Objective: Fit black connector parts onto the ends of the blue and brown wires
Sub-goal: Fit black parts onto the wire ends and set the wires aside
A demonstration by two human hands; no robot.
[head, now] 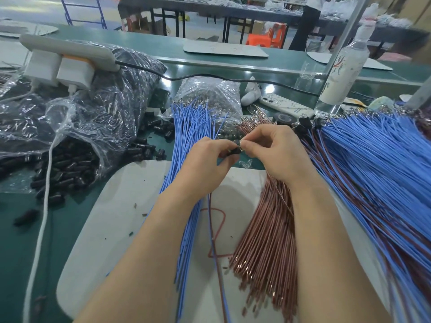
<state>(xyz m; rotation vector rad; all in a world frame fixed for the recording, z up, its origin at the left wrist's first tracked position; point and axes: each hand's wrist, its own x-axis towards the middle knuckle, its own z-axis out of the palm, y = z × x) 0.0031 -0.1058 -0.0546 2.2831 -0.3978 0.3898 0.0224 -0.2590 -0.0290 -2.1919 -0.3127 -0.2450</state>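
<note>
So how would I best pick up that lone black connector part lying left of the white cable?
Pinch the black connector part across the middle of its short barrel, from straight above: it lies on its side on the green table, with room either side for fingertips.

- Power strip [70,48], pale grey, upper left of the frame, with white adapters plugged in below it.
- Black cable [177,78], ran from the strip's end rightward across the upper middle.
- White cord [45,206], hung from an adapter and trailed to the lower left edge.
- Work mat [112,217], off-white, rounded corners, lower centre, lay on the green bench top [18,252].
- Phone [285,105], in a pale patterned case, right of centre; a roll of black tape [283,118] just beside it.
- White bottle [345,68], upright, upper right, next to a metal post [349,29].
- Second pale mat [224,49], top centre, on the far bench.
- Orange stool [268,38] and a standing person in dark trousers [305,24], top right background.
</note>
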